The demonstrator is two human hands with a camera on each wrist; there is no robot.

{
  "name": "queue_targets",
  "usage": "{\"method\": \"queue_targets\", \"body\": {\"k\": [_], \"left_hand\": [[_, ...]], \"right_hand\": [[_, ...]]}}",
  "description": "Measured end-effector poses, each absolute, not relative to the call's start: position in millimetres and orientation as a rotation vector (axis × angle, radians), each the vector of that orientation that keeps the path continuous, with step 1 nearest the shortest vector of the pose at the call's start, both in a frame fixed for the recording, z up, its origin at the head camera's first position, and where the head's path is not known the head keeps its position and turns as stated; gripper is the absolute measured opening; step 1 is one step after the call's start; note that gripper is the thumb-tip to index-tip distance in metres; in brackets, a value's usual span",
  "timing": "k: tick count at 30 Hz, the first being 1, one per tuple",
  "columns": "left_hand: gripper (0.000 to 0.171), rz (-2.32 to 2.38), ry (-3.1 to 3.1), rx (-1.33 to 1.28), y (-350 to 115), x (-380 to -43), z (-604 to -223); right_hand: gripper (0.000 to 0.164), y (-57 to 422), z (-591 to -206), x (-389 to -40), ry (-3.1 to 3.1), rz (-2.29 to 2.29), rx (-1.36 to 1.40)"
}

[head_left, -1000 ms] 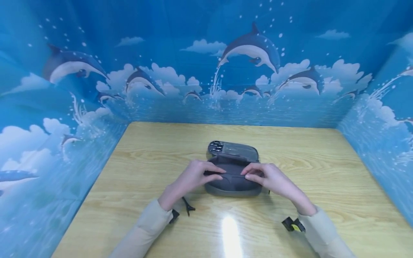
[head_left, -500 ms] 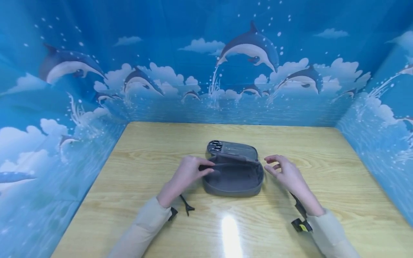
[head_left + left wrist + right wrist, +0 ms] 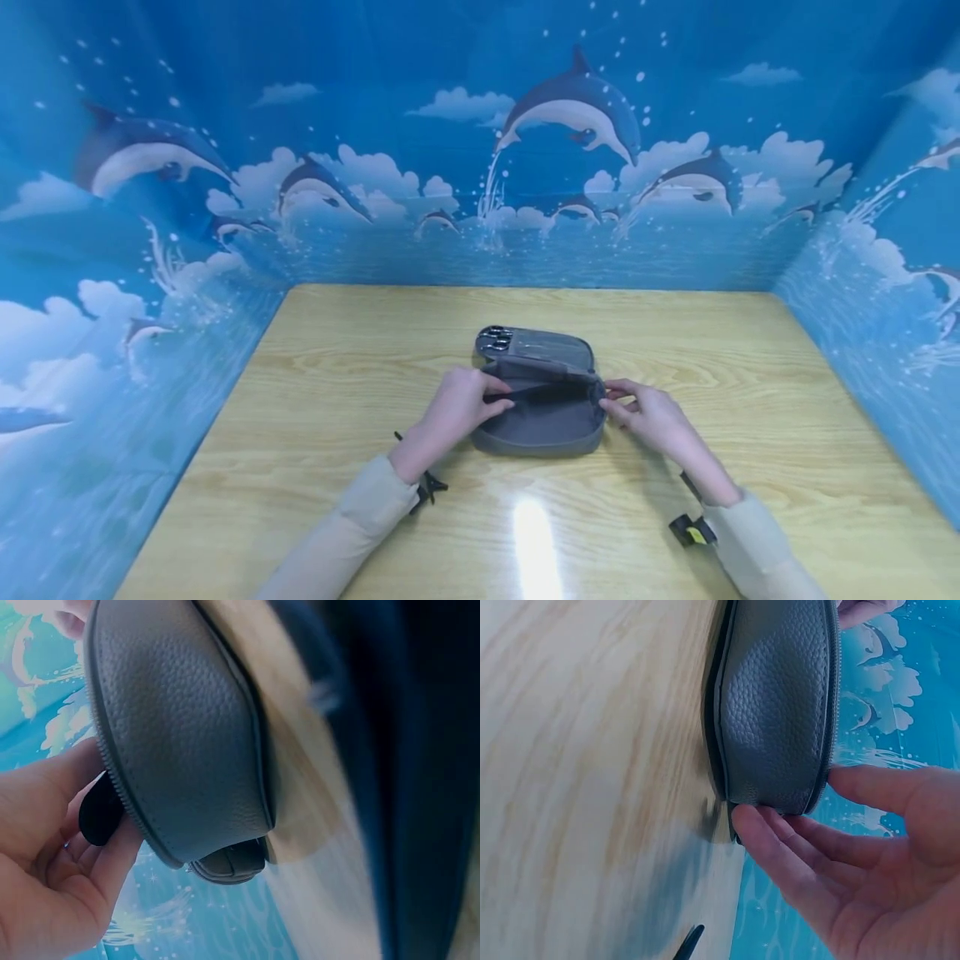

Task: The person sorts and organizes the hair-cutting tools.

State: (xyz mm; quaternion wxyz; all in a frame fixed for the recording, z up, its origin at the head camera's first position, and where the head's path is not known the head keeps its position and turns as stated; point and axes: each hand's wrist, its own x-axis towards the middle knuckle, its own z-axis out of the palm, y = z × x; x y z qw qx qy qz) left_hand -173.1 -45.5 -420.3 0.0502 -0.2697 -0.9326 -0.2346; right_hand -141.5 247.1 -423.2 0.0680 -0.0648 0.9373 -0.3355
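Note:
A grey, leather-textured zip case lies unzipped on the table, its lid folded back on the far side. Shiny metal finger rings, like scissor handles, show at the lid's left end beside a see-through pocket. My left hand is at the case's left rim. In the left wrist view its thumb and fingers pinch a flat black piece with a rounded end; the remainder is hidden behind the case wall. My right hand grips the right end of the case, thumb at the zip edge, fingers against the outside.
The case stands mid-way on a wood-grain table. Blue dolphin-print cloth walls the back and both sides. Black wrist camera mounts hang beside both forearms. A bright glare spot lies near the front.
Both hands were inside the case a second ago. My right hand drew out to the right, then came back to the case's right end. My left hand shifted left, then slightly right again.

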Motion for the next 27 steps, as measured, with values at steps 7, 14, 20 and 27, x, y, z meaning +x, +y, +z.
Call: {"method": "queue_targets", "body": {"k": [7,14,20,27], "left_hand": [[0.02,-0.684,-2.894,-0.836,-44.3,-172.9,-426.1],[0.024,-0.684,-2.913,-0.861,-47.0,-173.9,-428.3],[0.021,-0.694,-2.825,-0.726,-56.9,-173.9,-416.1],[0.009,-0.567,-2.911,-0.578,-73.8,-163.1,-408.5]], "right_hand": [[0.043,246.6,-424.2,-140.0,2.883,-0.951,-0.248],[0.041,242.2,-421.2,-139.9,2.978,-0.958,-0.284],[0.025,214.5,-410.5,-141.4,3.186,-0.912,-0.604],[0.029,171.8,-413.6,-147.6,3.051,-0.675,-1.252]]}}
